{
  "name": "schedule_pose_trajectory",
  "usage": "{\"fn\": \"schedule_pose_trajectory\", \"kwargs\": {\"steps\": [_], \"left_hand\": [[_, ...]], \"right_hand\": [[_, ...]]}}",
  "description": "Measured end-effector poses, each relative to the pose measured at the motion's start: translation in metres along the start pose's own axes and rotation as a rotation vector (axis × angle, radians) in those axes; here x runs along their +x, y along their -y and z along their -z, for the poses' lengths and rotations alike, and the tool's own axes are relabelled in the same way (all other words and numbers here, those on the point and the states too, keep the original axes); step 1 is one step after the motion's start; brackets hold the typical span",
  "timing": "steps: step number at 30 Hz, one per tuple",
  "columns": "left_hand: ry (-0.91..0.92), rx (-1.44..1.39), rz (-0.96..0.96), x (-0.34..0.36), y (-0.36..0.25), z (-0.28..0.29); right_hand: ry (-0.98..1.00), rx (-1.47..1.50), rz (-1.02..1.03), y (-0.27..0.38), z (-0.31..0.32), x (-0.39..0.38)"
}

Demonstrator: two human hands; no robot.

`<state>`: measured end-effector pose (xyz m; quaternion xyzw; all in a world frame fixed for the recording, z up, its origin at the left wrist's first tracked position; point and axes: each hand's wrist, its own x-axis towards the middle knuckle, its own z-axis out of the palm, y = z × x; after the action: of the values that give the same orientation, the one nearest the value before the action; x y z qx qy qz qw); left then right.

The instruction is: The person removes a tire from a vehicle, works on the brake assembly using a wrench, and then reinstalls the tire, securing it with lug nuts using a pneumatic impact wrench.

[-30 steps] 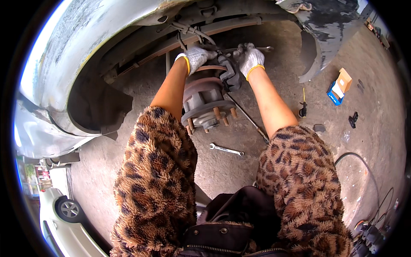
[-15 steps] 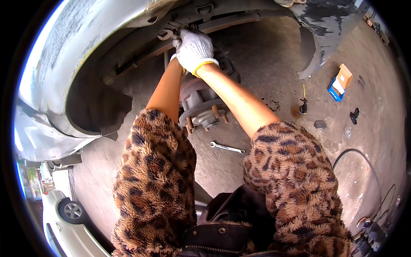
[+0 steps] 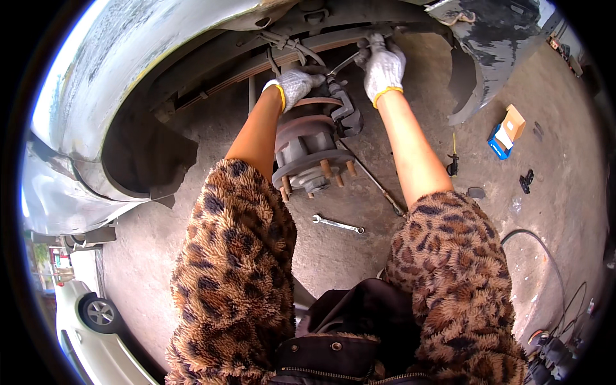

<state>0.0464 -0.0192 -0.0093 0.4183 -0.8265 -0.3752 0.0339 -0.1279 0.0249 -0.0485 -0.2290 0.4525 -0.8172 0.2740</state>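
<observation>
Under the wheel arch is a rusty brake disc and hub (image 3: 305, 154) with bare studs, and a dark brake caliper (image 3: 347, 114) at its upper right. My right hand (image 3: 385, 66), in a white knit glove with a yellow cuff, is closed around one end of a metal wrench (image 3: 344, 63). The wrench's other end is by the top of the caliper. My left hand (image 3: 296, 87), gloved alike, is at that end above the disc, fingers drawn together; what they grip is hidden. A hose or cable bundle (image 3: 282, 42) hangs behind it.
A combination wrench (image 3: 338, 224) lies on the concrete below the hub. A long metal bar (image 3: 372, 173) slants beside the disc. To the right are an open blue box (image 3: 500, 140), a black-topped oil can (image 3: 453, 165) and a hose (image 3: 542, 240). The fender (image 3: 122, 83) arches over the left.
My hands were together at the upper left with the wrench. Now they are apart: the right has moved right, holding the wrench, and the left has come down nearer the caliper.
</observation>
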Motion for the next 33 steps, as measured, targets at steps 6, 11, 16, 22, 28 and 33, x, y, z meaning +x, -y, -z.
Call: {"fn": "schedule_pose_trajectory", "kwargs": {"steps": [6, 11, 16, 22, 28, 33], "left_hand": [[0.042, 0.165, -0.089, 0.008, 0.008, 0.002], [0.048, 0.177, -0.085, 0.011, 0.011, 0.001], [0.053, 0.632, -0.389, 0.019, 0.022, 0.007], [0.015, 0.541, -0.136, 0.035, 0.048, 0.008], [0.024, 0.646, -0.238, 0.022, 0.037, 0.01], [-0.033, -0.168, 0.036, -0.004, -0.001, -0.001]], "right_hand": [[-0.118, 0.554, -0.507, -0.038, 0.04, 0.011], [-0.13, 0.609, -0.549, -0.034, 0.037, 0.007], [0.111, -0.106, -0.083, -0.008, -0.025, -0.035], [0.442, -1.073, 0.359, 0.009, -0.075, -0.068], [0.35, -0.905, 0.348, 0.007, -0.065, -0.061], [0.134, -0.344, 0.201, -0.002, -0.03, -0.022]]}}
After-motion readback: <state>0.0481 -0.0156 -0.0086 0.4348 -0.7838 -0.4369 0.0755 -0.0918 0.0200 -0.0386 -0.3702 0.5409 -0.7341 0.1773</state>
